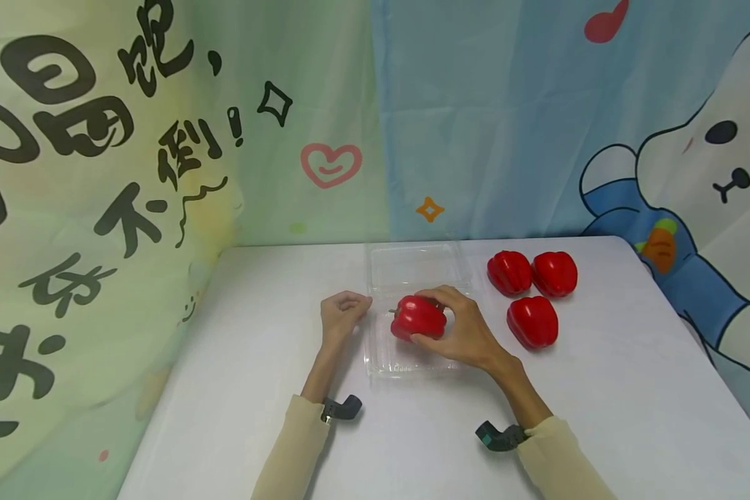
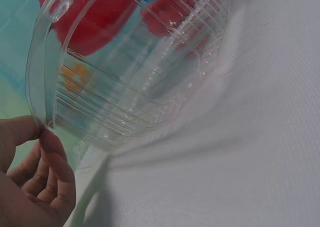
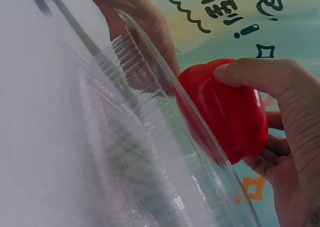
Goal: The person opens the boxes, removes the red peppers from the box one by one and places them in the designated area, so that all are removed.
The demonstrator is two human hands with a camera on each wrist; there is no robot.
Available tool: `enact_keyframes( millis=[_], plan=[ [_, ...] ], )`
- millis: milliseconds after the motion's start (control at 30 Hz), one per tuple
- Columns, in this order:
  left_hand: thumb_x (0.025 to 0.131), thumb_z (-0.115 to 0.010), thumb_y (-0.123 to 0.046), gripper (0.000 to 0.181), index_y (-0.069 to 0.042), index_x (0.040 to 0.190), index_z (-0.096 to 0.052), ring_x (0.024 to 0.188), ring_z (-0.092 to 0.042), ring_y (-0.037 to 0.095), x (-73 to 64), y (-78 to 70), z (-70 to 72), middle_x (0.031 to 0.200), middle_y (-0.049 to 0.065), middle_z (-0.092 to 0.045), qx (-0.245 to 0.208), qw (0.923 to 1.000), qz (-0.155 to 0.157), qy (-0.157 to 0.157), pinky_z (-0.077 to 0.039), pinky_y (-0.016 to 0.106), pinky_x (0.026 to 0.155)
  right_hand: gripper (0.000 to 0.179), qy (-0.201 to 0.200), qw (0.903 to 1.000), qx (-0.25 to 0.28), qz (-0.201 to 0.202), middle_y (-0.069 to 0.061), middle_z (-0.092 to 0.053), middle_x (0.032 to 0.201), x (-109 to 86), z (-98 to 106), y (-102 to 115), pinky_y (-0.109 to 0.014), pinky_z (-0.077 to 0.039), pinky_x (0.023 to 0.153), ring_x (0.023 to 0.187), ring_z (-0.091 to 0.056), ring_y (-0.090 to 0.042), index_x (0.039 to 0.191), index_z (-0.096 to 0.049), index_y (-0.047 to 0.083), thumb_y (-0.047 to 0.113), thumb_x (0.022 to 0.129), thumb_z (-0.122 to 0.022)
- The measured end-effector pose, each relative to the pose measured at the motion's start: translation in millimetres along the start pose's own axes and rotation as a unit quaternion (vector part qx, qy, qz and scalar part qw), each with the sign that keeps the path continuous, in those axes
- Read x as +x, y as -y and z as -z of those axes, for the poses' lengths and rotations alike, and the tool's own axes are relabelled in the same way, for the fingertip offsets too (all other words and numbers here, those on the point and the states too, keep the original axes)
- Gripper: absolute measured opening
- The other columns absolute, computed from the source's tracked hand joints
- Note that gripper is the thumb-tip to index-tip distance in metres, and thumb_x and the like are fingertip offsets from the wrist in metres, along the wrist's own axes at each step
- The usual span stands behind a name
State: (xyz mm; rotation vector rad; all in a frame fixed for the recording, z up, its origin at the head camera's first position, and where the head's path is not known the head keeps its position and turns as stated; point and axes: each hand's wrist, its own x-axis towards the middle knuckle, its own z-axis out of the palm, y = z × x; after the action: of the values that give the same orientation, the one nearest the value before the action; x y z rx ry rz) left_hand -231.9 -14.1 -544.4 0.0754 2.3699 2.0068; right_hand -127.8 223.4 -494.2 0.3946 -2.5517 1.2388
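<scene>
A clear plastic clamshell box (image 1: 387,357) lies on the white table, its lid (image 1: 412,264) folded back toward the wall. My left hand (image 1: 344,316) pinches the box's left rim between thumb and forefinger, as the left wrist view shows at the rim (image 2: 42,77). In my right hand (image 1: 465,326) is a red bell pepper (image 1: 419,318), gripped with the thumb on the near side and fingers on the far side. The pepper lies sideways over the box's base, stem pointing left. In the right wrist view the pepper (image 3: 225,107) overlaps the box's rim.
Right of the box sit three more red bell peppers: one at the back (image 1: 510,273), one farther right (image 1: 555,273), one nearer (image 1: 533,322). A printed cloth (image 1: 325,83) hangs behind and to the left of the table (image 1: 256,298).
</scene>
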Motion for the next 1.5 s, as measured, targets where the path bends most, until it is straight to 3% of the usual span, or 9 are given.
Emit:
enact_keyframes(
  millis=[500, 600, 767, 1133, 1233, 1333, 1433, 1500],
  plan=[
    [0.092, -0.083, -0.011, 0.013, 0.001, 0.092, -0.079, 0.067, -0.065, 0.009, -0.1, -0.3, -0.1, 0.075, 0.012, -0.079, -0.017, 0.9998, 0.007, -0.004, -0.05, 0.022, 0.066, 0.08, -0.097, 0.9948, -0.028, 0.011, -0.009, -0.075, 0.133, -9.4, 22, -2, -0.051, -0.066, 0.092, 0.119, -0.071, -0.026, 0.14, -0.069, 0.01, 0.017, 0.068, -0.101],
    [0.092, -0.083, -0.011, 0.013, 0.001, 0.093, -0.079, 0.067, -0.066, 0.008, -0.6, -0.2, 0.2, 0.077, 0.013, -0.08, -0.014, 0.9999, 0.005, -0.004, -0.051, 0.021, 0.067, 0.08, -0.112, 0.9932, -0.029, 0.006, -0.01, -0.075, 0.133, -11.7, 27, -4, -0.038, -0.064, 0.096, 0.12, -0.071, -0.026, 0.14, -0.069, 0.01, 0.015, 0.067, -0.101],
    [0.093, -0.082, -0.013, 0.015, 0.002, 0.096, -0.079, 0.069, -0.069, 0.008, -1.6, 1.1, 0.8, 0.084, 0.018, -0.081, -0.004, 1.0, -0.005, -0.002, -0.054, 0.021, 0.07, 0.079, -0.132, 0.9909, -0.026, 0.0, -0.012, -0.075, 0.134, -16.1, 36, -8, -0.012, -0.051, 0.098, 0.12, -0.069, -0.027, 0.14, -0.069, 0.008, 0.011, 0.068, -0.1],
    [0.094, -0.081, -0.014, 0.016, 0.001, 0.097, -0.08, 0.072, -0.07, 0.009, -1.1, 1.4, -1.6, 0.086, 0.021, -0.082, 0.003, 1.0, -0.003, 0.002, -0.054, 0.021, 0.073, 0.079, -0.173, 0.9835, -0.046, -0.026, -0.017, -0.073, 0.135, -26.5, 51, -15, -0.004, -0.045, 0.096, 0.12, -0.069, -0.032, 0.14, -0.069, 0.006, 0.01, 0.067, -0.1],
    [0.094, -0.081, -0.014, 0.016, 0.001, 0.097, -0.079, 0.072, -0.07, 0.01, -1.5, 1.5, -1.8, 0.086, 0.021, -0.082, 0.004, 1.0, 0.0, 0.002, -0.054, 0.022, 0.073, 0.08, -0.189, 0.9794, -0.061, -0.036, -0.017, -0.073, 0.136, -29.7, 53, -18, -0.015, -0.053, 0.099, 0.121, -0.07, -0.033, 0.141, -0.069, 0.005, 0.011, 0.067, -0.1],
    [0.094, -0.081, -0.014, 0.015, 0.001, 0.097, -0.079, 0.073, -0.071, 0.012, -2.3, -0.1, -1.3, 0.086, 0.022, -0.082, 0.003, 1.0, 0.001, 0.001, -0.054, 0.023, 0.073, 0.08, -0.211, 0.9746, -0.061, -0.043, -0.019, -0.073, 0.137, -31.9, 56, -21, -0.044, -0.062, 0.101, 0.122, -0.069, -0.035, 0.141, -0.068, 0.003, 0.01, 0.068, -0.1],
    [0.094, -0.081, -0.014, 0.015, 0.001, 0.097, -0.08, 0.075, -0.074, 0.016, -2.9, -1.6, -0.7, 0.088, 0.022, -0.082, 0.004, 1.0, 0.003, 0.0, -0.054, 0.023, 0.074, 0.079, -0.235, 0.9694, -0.05, -0.051, -0.022, -0.072, 0.136, -33.8, 59, -22, -0.069, -0.058, 0.098, 0.124, -0.068, -0.04, 0.141, -0.068, 0.002, 0.007, 0.068, -0.098],
    [0.094, -0.082, -0.015, 0.015, 0.0, 0.097, -0.08, 0.077, -0.076, 0.02, -3.0, -2.2, -0.5, 0.089, 0.022, -0.082, 0.004, 1.0, 0.005, -0.001, -0.054, 0.023, 0.074, 0.078, -0.248, 0.9657, -0.047, -0.061, -0.023, -0.071, 0.137, -34.9, 62, -23, -0.073, -0.056, 0.098, 0.126, -0.067, -0.042, 0.142, -0.067, 0.002, 0.006, 0.069, -0.097]
  ],
)
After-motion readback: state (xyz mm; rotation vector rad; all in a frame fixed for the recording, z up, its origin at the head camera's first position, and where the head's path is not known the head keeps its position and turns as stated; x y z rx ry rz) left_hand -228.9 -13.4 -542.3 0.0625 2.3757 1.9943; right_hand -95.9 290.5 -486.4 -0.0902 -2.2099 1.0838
